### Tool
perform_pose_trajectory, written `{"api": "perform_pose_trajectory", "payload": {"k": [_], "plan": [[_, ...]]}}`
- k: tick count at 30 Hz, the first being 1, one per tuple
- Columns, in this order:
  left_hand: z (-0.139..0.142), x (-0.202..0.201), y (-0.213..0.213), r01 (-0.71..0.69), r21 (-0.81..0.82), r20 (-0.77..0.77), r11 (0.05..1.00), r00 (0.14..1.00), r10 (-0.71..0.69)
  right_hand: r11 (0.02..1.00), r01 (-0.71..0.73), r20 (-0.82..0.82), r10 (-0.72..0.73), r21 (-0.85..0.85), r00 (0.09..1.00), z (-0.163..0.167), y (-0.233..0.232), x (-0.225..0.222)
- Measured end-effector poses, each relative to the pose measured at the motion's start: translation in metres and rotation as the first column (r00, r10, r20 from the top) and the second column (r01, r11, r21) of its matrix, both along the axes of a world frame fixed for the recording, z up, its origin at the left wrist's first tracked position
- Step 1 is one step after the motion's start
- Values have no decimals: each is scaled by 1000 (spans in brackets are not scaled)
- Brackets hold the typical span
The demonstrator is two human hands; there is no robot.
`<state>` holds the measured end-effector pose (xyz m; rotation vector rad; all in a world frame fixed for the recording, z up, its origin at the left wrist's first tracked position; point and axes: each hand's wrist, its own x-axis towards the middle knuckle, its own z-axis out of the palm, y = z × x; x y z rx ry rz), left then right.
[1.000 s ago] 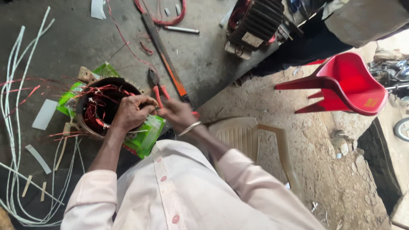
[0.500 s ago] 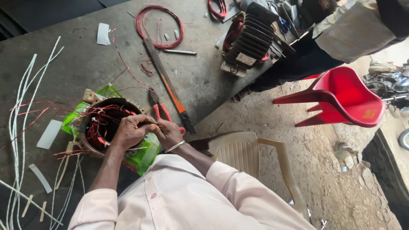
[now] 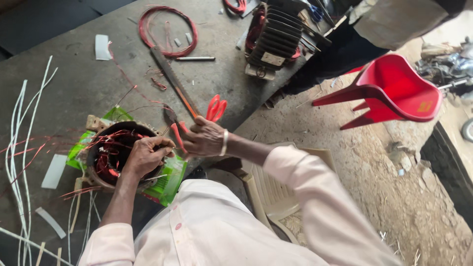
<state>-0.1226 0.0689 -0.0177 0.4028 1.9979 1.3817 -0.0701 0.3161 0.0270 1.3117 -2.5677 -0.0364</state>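
A round motor stator [image 3: 106, 157] with red copper windings rests on green packaging [image 3: 170, 180] on the grey table. My left hand [image 3: 147, 155] lies on the stator's right rim, fingers curled into the winding wires. Just to its right, my right hand [image 3: 204, 138] is closed around red-handled scissors [image 3: 216, 107], whose loops stick out above the fingers. Red-handled pliers [image 3: 173, 125] lie between the two hands, partly hidden.
A long file [image 3: 172, 79], a red wire coil [image 3: 167, 29], a metal rod [image 3: 194, 58] and a finned motor body [image 3: 276, 39] lie farther back. White sleeving strips [image 3: 19, 148] spread at the left. A red plastic chair [image 3: 394, 88] and another person [image 3: 394, 22] are at the right.
The view shifted and moved closer. My right hand has risen slightly from the stator's edge and now shows the scissors' red loops above its fingers. My left hand stays on the windings.
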Motion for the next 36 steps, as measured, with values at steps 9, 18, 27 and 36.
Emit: {"api": "perform_pose_trajectory", "payload": {"k": [9,18,27,36], "plan": [[-12,1,-1,-1,-17,-1,1000,1000,1,989,139,-11,-140,-51,990,-21,-19,-10],[-35,-2,-7,-17,-8,100,1000,995,18,868,385,81,-379,-314,922,-33,-12,27],[-36,-10,-11,24,-41,141,999,990,-18,997,73,-99,-71,11,993,-32,-2,0],[-28,-16,-10,149,-34,111,988,983,-145,968,-15,-237,77,252,968,-3,-38,-20]]}}
